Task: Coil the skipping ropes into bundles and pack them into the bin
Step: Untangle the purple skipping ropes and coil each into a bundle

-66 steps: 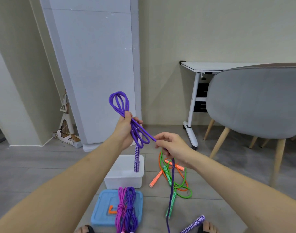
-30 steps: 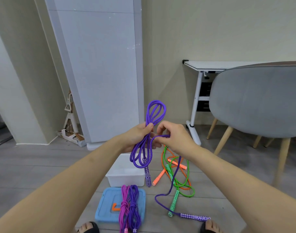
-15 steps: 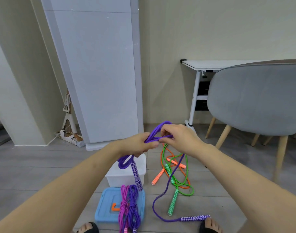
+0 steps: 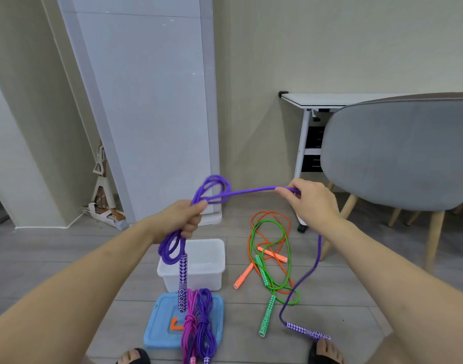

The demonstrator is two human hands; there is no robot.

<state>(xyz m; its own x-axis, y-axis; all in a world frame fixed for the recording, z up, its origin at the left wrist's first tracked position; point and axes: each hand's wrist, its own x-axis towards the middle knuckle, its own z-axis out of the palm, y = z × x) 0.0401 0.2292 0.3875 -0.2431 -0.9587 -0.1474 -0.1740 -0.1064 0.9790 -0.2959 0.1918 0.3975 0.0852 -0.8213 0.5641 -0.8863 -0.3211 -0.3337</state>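
My left hand (image 4: 181,219) grips the coiled loops of a purple skipping rope (image 4: 212,191) at their middle; loops stick out above and below the fist, and one patterned handle hangs down. My right hand (image 4: 310,203) pinches the free strand of that rope, stretched level out to the right. From there the strand drops to the floor and ends in its second handle (image 4: 308,332). The white bin (image 4: 199,264) stands on the floor below my left hand. A pink bundle (image 4: 189,324) and a purple bundle (image 4: 205,321) lie on the blue lid (image 4: 156,329).
An orange rope (image 4: 271,254) and a green rope (image 4: 267,298) lie tangled on the floor right of the bin. A grey chair (image 4: 398,153) and a white table (image 4: 330,99) stand at the right. A tall grey panel (image 4: 151,101) leans on the back wall. My feet show at the bottom edge.
My hands were together at the coil half a second ago. My right hand has since pulled the free strand out to the right, drawing it taut; the floor handle slid right.
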